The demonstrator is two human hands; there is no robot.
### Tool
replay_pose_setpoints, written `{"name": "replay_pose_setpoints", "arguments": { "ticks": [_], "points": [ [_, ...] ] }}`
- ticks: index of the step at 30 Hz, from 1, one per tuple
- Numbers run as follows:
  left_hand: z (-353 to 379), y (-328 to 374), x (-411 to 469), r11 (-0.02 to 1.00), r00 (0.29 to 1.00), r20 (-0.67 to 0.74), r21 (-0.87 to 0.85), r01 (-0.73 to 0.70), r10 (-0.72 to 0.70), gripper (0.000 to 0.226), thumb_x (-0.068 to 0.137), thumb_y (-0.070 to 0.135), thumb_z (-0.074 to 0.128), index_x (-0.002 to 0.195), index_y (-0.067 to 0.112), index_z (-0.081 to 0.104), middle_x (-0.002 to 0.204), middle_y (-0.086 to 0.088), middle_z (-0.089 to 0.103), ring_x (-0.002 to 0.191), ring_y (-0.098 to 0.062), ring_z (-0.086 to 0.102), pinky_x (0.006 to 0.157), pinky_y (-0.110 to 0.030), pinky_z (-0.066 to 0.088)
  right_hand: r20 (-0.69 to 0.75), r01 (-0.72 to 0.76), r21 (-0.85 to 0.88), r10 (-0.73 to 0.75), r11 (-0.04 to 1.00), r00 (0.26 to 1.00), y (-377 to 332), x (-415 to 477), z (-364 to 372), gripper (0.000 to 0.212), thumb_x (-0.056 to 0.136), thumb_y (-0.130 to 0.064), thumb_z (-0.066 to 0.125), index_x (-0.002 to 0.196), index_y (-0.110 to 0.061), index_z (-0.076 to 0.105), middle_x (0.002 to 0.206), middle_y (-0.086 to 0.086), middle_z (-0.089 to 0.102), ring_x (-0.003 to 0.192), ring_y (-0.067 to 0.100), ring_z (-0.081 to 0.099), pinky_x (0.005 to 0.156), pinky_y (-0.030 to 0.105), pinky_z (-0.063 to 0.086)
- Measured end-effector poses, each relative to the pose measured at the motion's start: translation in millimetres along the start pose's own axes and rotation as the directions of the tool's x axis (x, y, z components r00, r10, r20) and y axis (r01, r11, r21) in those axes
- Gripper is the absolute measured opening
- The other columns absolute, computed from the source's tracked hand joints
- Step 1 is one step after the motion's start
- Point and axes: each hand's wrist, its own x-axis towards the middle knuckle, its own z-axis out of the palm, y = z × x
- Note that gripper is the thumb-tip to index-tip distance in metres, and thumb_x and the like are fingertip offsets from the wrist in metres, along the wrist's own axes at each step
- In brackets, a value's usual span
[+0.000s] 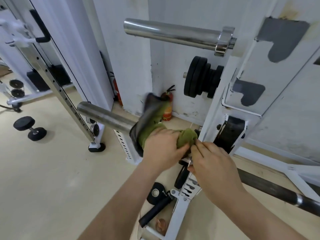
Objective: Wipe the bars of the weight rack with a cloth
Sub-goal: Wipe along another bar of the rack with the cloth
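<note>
A green cloth (152, 125) with a dark edge is wrapped over the inner end of the lower steel bar (103, 116) of the white weight rack (218, 104). My left hand (162, 149) grips the cloth around the bar. My right hand (211, 161) pinches the bunched end of the cloth close to the rack's upright. The bar's outer half sticks out bare to the left. A second chrome bar (173, 32) juts out higher up, uncovered.
Black weight plates (199, 78) hang on a peg between the bars. A red fire extinguisher (168, 108) stands by the wall. A dumbbell (29, 128) lies on the floor at left, a black handle (155, 210) and tape roll below. A dark barbell (277, 191) crosses at right.
</note>
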Motion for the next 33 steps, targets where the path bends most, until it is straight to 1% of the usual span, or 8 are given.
{"name": "replay_pose_setpoints", "arguments": {
  "ticks": [3,10,14,17,22,25,28,33],
  "points": [
    [-26,-39,12,0.996,0.995,0.060,-0.039,0.076,-0.074,0.034,0.089,0.056,0.045,0.067,0.032,0.055,0.058,0.009,0.056,0.055,-0.002,0.051,0.052,-0.023,0.041,-0.037,0.007,-0.017,-0.008,1.000,0.999,3,1,-3,0.061,0.048,-0.030,0.095,0.099,-0.002,0.075,0.099,0.015,0.074,0.088,0.029,0.071,0.071,0.039,0.057],
    [-59,-183,40,0.859,0.857,-0.072,-0.006,0.512,-0.511,0.043,0.087,0.051,0.045,0.067,0.016,0.062,0.065,-0.002,0.061,0.070,-0.027,0.059,0.062,-0.032,0.040,-0.129,0.038,-0.003,-0.038,0.999,0.991,5,1,-3,0.062,0.050,-0.033,0.093,0.101,-0.003,0.075,0.101,0.010,0.074,0.091,0.023,0.072,0.077,0.032,0.056],
    [-43,-121,37,0.913,0.915,-0.042,0.071,0.403,-0.400,0.053,0.090,0.055,0.040,0.059,0.014,0.054,0.056,-0.003,0.056,0.062,-0.027,0.059,0.059,-0.032,0.042,-0.256,0.045,0.200,0.008,0.979,0.967,6,-13,11,0.046,0.073,-0.023,0.083,0.113,-0.003,0.070,0.116,0.010,0.069,0.109,0.024,0.064,0.098,0.031,0.046],
    [-13,-30,15,0.980,0.980,-0.026,-0.011,0.196,-0.197,0.062,0.090,0.061,0.035,0.050,0.015,0.048,0.046,0.002,0.050,0.050,-0.019,0.051,0.059,-0.030,0.036,-0.381,0.050,0.305,0.073,0.951,0.922,9,-27,8,0.020,0.085,-0.018,0.075,0.100,-0.006,0.072,0.102,0.006,0.068,0.094,0.024,0.060,0.082,0.035,0.051],
    [13,41,-6,0.949,0.994,-0.110,-0.312,-0.039,0.005,0.039,0.091,0.055,0.037,0.069,0.028,0.055,0.069,0.013,0.059,0.070,-0.008,0.056,0.083,-0.034,0.042,-0.013,-0.409,0.310,0.434,0.859,0.901,51,-52,2,0.036,0.086,-0.058,0.050,0.089,-0.024,0.062,0.085,-0.006,0.062,0.085,0.024,0.059,0.070,0.036,0.041],
    [25,43,-25,0.933,0.989,-0.114,-0.335,-0.129,0.095,0.029,0.088,0.048,0.053,0.106,0.031,0.068,0.119,0.016,0.064,0.113,-0.004,0.055,0.109,-0.034,0.030,0.255,-0.407,0.080,0.376,0.910,0.891,60,-47,6,0.058,0.081,-0.079,0.018,0.082,-0.030,0.050,0.079,-0.008,0.064,0.085,0.021,0.063,0.066,0.034,0.037],
    [25,26,-51,0.864,0.977,-0.116,-0.457,-0.211,0.178,0.039,0.084,0.037,0.063,0.122,0.028,0.066,0.139,0.014,0.053,0.126,0.001,0.048,0.109,-0.022,0.032,0.258,-0.358,0.074,0.329,0.931,0.908,68,-41,7,0.059,0.082,-0.079,0.013,0.079,-0.028,0.041,0.072,-0.004,0.063,0.076,0.023,0.064,0.056,0.033,0.039],
    [-14,24,-63,0.571,0.948,-0.080,-0.813,0.116,-0.307,0.004,0.080,0.040,0.074,0.078,0.039,0.071,0.067,0.021,0.067,0.060,0.004,0.056,0.060,-0.015,0.047,0.279,-0.309,0.131,0.264,0.942,0.923,74,-37,5,0.064,0.083,-0.078,0.010,0.071,-0.025,0.043,0.068,-0.004,0.059,0.070,0.024,0.062,0.059,0.033,0.047]
  ]
}}
